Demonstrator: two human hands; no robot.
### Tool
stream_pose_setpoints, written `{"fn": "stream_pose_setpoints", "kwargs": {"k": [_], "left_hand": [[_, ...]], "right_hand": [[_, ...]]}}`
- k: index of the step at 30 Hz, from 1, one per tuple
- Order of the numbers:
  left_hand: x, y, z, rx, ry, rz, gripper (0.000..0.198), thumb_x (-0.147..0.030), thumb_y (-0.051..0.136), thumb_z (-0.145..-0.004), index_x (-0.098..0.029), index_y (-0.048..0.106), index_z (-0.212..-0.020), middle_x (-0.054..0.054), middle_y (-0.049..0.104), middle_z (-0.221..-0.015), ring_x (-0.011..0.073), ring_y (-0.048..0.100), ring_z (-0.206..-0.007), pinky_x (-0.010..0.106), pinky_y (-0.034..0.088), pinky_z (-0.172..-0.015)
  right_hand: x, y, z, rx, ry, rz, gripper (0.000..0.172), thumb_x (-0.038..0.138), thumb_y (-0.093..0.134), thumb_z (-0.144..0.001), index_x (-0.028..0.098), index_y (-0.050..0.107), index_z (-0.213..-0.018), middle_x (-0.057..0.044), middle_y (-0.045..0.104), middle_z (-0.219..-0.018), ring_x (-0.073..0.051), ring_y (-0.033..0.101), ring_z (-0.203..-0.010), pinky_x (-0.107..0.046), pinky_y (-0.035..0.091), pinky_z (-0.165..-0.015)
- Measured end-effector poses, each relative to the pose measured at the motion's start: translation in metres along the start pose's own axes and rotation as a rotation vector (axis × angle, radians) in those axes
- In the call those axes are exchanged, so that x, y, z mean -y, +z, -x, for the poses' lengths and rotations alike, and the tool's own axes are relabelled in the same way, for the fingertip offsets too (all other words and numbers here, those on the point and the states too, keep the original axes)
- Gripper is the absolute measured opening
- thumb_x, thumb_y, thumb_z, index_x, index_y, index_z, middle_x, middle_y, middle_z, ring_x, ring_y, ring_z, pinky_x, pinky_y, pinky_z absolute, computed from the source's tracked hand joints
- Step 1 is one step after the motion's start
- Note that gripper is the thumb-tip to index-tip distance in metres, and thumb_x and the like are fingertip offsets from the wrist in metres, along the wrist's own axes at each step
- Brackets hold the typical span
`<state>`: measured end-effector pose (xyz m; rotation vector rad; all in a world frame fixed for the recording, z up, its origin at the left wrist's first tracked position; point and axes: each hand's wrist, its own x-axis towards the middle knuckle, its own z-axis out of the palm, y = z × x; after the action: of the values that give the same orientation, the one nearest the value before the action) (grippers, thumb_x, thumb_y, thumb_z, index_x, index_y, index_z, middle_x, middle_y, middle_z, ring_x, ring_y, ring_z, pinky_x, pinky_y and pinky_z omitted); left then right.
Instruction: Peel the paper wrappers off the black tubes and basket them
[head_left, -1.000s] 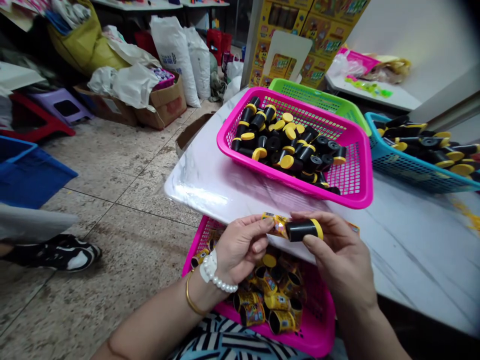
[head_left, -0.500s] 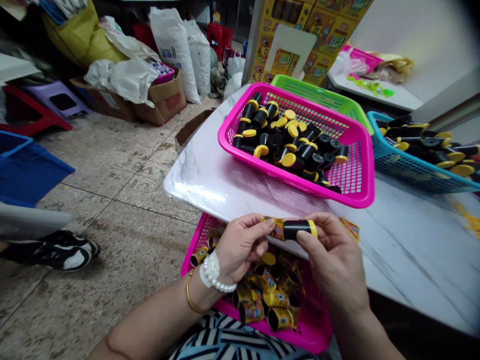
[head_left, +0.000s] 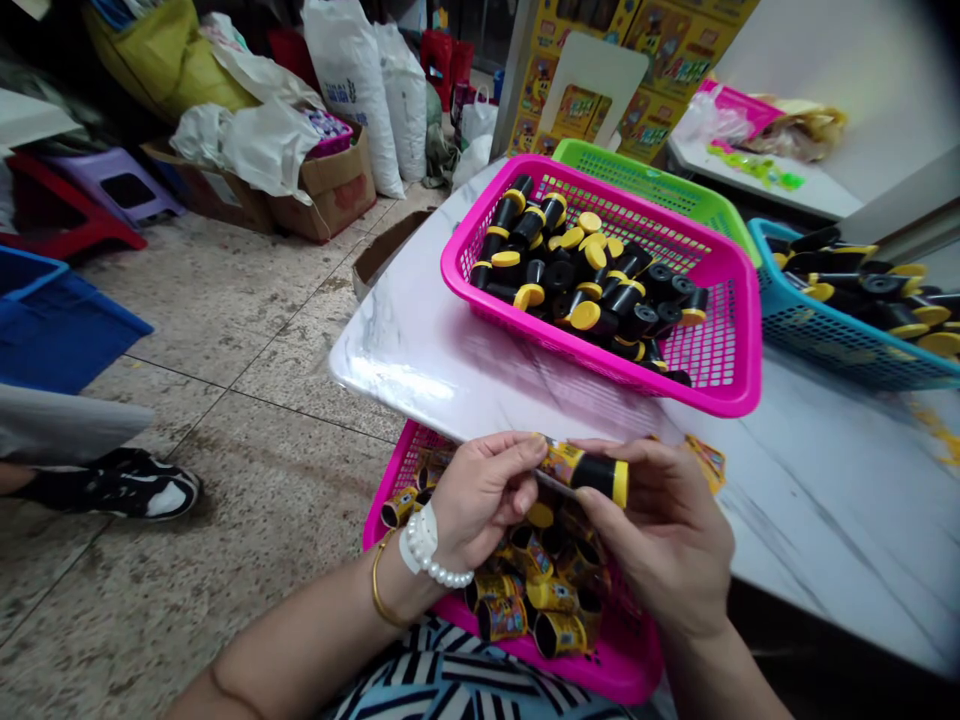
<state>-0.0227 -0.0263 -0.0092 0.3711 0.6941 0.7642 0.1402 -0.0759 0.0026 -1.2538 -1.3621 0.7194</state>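
- Far left on the tiled floor: a blue plastic crate [head_left: 60, 330], and nearer, a black-and-white sneaker [head_left: 150, 495] on another person's foot, beside a grey cloth edge.
- Behind these, at the far left: a red stool and a purple stool [head_left: 116, 185], a cardboard box [head_left: 334, 190] heaped with white plastic bags, and tall white sacks [head_left: 349, 100].
- Near centre-left: the person's left hand [head_left: 480, 495], fingers curled and pinching the wrapped end of the cylinder, with a pearl bracelet [head_left: 424, 545] and a gold bangle [head_left: 377, 580] on the wrist.
- Near centre: a black cylinder [head_left: 592, 475] with a yellow cap, its printed yellow wrapper [head_left: 562, 462] partly around it, held tilted in both hands above the near basket.
- Below the hands: a pink mesh basket [head_left: 570, 672] full of wrapped cylinders, on the person's lap area.
- Centre, on the marble worktop [head_left: 420, 360]: a magenta mesh basket [head_left: 600, 385] of unwrapped black cylinders with yellow caps; a green basket [head_left: 645, 175] lies just beyond it.
- Near centre-right: the right hand [head_left: 660, 530], closed around the capped end of the cylinder.
- Right: a loose wrapper [head_left: 706, 462] on the worktop, and a blue mesh basket [head_left: 825, 345] of capped cylinders.
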Motion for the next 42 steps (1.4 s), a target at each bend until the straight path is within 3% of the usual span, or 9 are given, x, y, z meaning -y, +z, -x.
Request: {"fn": "stream_pose_setpoints", "kwargs": {"k": [4, 7, 9, 12, 20, 26, 33, 39, 42], "left_hand": [[0.001, 0.000, 0.011, -0.090, 0.150, -0.201, 0.037, -0.040, 0.080, -0.079, -0.011, 0.075, -0.102, -0.004, 0.055, -0.054, 0.0033, 0.038, -0.042, 0.015, 0.024, -0.040], [-0.007, -0.001, 0.015, -0.064, 0.288, -0.333, 0.053, -0.029, 0.087, -0.072, -0.018, 0.070, -0.122, 0.003, 0.068, -0.084, 0.0083, 0.057, -0.063, 0.016, 0.042, -0.051], [-0.014, -0.003, 0.014, 0.080, 0.238, -0.357, 0.058, -0.023, 0.089, -0.067, -0.019, 0.069, -0.122, 0.006, 0.069, -0.100, 0.0104, 0.062, -0.073, 0.019, 0.049, -0.060], [-0.021, -0.009, 0.010, 0.214, 0.089, -0.367, 0.039, -0.022, 0.087, -0.069, -0.015, 0.073, -0.105, 0.003, 0.070, -0.088, 0.0092, 0.060, -0.067, 0.020, 0.050, -0.062], [-0.005, -0.006, 0.009, 0.182, 0.097, -0.450, 0.031, -0.023, 0.089, -0.067, -0.015, 0.075, -0.093, 0.002, 0.071, -0.081, 0.0110, 0.062, -0.071, 0.023, 0.050, -0.071], [-0.005, -0.007, 0.016, 0.188, 0.015, -0.525, 0.042, -0.037, 0.079, -0.080, -0.017, 0.070, -0.116, 0.003, 0.068, -0.076, 0.0121, 0.058, -0.056, 0.023, 0.049, -0.053], [-0.001, -0.007, 0.025, 0.075, 0.440, -0.920, 0.024, -0.034, 0.079, -0.082, -0.016, 0.076, -0.098, 0.008, 0.075, -0.086, 0.0185, 0.067, -0.078, 0.028, 0.051, -0.075], [0.008, -0.015, 0.020, 0.178, 0.003, -0.629, 0.034, -0.044, 0.072, -0.086, -0.017, 0.062, -0.105, 0.000, 0.066, -0.066, 0.0119, 0.057, -0.049, 0.022, 0.048, -0.047], [0.014, -0.022, 0.017, 0.216, -0.025, -0.552, 0.035, -0.045, 0.070, -0.087, -0.016, 0.061, -0.105, 0.001, 0.067, -0.069, 0.0106, 0.057, -0.050, 0.020, 0.046, -0.045]], "right_hand": [[0.001, -0.004, 0.000, -0.098, -0.114, -0.011, 0.037, 0.013, 0.082, -0.077, 0.026, 0.063, -0.106, -0.005, 0.070, -0.102, -0.023, 0.071, -0.097, -0.040, 0.062, -0.084], [0.001, -0.006, 0.000, -0.069, -0.168, -0.033, 0.038, 0.014, 0.084, -0.076, 0.026, 0.066, -0.106, -0.005, 0.068, -0.100, -0.024, 0.068, -0.096, -0.040, 0.060, -0.085], [0.000, -0.006, 0.002, -0.031, -0.184, -0.026, 0.039, 0.016, 0.085, -0.076, 0.027, 0.067, -0.109, -0.005, 0.066, -0.099, -0.024, 0.066, -0.096, -0.041, 0.059, -0.084], [0.000, -0.010, 0.005, 0.060, -0.148, 0.062, 0.041, 0.018, 0.084, -0.079, 0.028, 0.068, -0.115, -0.007, 0.062, -0.105, -0.024, 0.063, -0.097, -0.037, 0.058, -0.075], [0.004, -0.026, 0.017, 0.179, -0.211, 0.417, 0.049, 0.014, 0.074, -0.086, 0.032, 0.066, -0.131, -0.007, 0.068, -0.113, -0.024, 0.068, -0.101, -0.038, 0.059, -0.085], [0.000, -0.031, 0.020, 0.207, -0.312, 0.406, 0.048, 0.009, 0.077, -0.081, 0.029, 0.067, -0.124, -0.007, 0.071, -0.110, -0.024, 0.070, -0.099, -0.042, 0.060, -0.087], [-0.008, -0.016, 0.027, 0.078, -0.110, 0.168, 0.039, 0.010, 0.079, -0.080, 0.027, 0.072, -0.114, -0.005, 0.071, -0.098, -0.021, 0.070, -0.089, -0.035, 0.061, -0.075], [-0.012, -0.023, 0.031, 0.250, 0.044, 0.093, 0.037, 0.021, 0.078, -0.084, 0.027, 0.071, -0.120, -0.008, 0.070, -0.104, -0.021, 0.071, -0.091, -0.032, 0.062, -0.072], [-0.010, -0.024, 0.034, 0.212, -0.068, 0.212, 0.038, 0.019, 0.082, -0.080, 0.026, 0.074, -0.116, -0.008, 0.072, -0.104, -0.022, 0.072, -0.092, -0.032, 0.063, -0.077]]}}
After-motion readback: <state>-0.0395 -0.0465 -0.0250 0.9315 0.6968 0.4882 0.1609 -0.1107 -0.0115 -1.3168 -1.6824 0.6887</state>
